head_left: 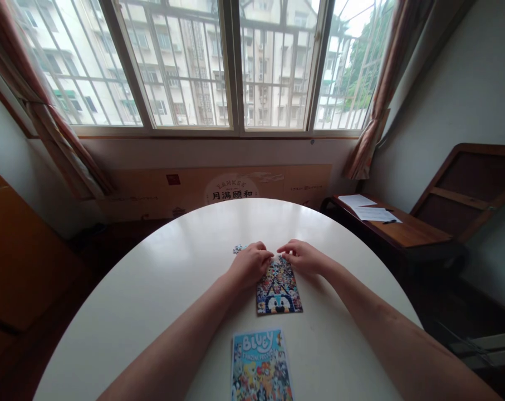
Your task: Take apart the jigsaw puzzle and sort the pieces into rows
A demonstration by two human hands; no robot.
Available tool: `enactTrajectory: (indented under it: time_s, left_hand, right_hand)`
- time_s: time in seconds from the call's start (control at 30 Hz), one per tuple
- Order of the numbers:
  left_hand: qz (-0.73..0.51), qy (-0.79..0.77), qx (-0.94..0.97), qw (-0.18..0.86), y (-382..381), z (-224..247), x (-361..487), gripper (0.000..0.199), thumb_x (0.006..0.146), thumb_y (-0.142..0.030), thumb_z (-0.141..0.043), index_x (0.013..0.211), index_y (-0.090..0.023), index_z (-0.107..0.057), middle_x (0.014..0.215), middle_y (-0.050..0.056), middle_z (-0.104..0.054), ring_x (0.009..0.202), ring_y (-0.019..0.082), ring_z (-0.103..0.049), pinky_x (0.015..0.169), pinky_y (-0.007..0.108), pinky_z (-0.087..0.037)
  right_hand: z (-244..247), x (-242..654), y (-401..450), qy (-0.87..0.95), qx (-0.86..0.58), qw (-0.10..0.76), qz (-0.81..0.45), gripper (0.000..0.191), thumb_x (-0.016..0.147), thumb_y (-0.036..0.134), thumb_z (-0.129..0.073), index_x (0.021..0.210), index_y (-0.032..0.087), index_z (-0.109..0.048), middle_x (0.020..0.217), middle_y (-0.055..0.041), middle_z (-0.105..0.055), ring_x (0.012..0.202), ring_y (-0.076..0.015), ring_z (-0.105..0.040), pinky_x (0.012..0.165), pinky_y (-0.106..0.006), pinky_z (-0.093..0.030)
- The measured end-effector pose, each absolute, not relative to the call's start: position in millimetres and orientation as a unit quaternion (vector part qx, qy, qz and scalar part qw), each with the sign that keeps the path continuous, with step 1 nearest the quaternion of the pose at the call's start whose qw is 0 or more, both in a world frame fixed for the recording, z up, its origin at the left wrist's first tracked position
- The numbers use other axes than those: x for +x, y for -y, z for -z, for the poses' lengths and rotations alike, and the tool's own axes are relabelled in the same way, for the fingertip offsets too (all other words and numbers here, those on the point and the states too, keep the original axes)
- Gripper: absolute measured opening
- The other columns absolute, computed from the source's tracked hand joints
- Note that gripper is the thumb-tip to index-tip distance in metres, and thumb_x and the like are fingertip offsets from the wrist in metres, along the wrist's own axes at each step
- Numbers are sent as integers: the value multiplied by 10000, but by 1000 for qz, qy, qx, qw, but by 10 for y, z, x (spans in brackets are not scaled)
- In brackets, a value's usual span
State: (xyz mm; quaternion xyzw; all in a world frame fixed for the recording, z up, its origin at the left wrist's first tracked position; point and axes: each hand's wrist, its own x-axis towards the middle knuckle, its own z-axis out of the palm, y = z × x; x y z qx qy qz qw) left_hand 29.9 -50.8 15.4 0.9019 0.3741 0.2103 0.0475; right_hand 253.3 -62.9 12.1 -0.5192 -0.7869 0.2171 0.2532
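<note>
Head view: on our white table (160,295), the puzzle (282,278) lies lengthwise near to far, dog face (278,304) with ears pointing far; at its far end our right hand (304,257) is slightly spread, whether our left hand (251,262) pinches we cannot tell

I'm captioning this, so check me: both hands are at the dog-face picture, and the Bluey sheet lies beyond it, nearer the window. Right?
No: the head view shows the Bluey sheet on the near side of the dog-face picture, farther from the window. The left hand and right hand are at that picture.
</note>
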Motion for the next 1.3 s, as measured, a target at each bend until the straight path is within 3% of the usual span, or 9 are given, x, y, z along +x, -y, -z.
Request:
enactTrajectory:
  time_s: [0.2, 0.5, 0.83, 1.3]
  left_hand:
    - [-230, -386, 891, 63, 514, -154, 317, 241, 896, -245, -567, 1015, -261, -776, 1005, 64, -681, 898, 206, -644, 819, 310, -502]
    - [-225, -458, 857, 78, 667, -324, 463, 219, 883, -316, -598, 918, -225, -794, 956, 85, -701, 891, 245, -648, 813, 349, -497]
    - [-231, -483, 839, 96, 675, -256, 509, 222, 871, -356, -611, 881, -233, -795, 949, 81, -698, 922, 253, -638, 832, 347, -482]
    - [-265, -479, 823, 150, 592, -263, 500, 180, 824, -329, -650, 795, -212, -784, 915, 70, -715, 869, 241, -659, 811, 338, -484]
  right_hand:
    - [-132, 2510, 631, 793, -513, 252, -212, 255, 851, 241, -589, 1034, 235, -766, 958, -74, -666, 827, -192, -620, 766, -316, -490]
    - [-246, 2620, 672, 793, -531, 215, -209, 230, 832, 345, -611, 900, 201, -777, 894, -76, -714, 778, -205, -622, 673, -300, -462]
    - [-206, 2590, 664, 776, -533, 236, -240, 187, 794, 320, -639, 854, 198, -767, 833, -51, -731, 723, -184, -624, 626, -272, -449]
    - [-158, 2496, 663, 747, -501, 295, -323, 194, 797, 307, -636, 854, 162, -751, 823, -55, -745, 777, -203, -654, 712, -301, -475]
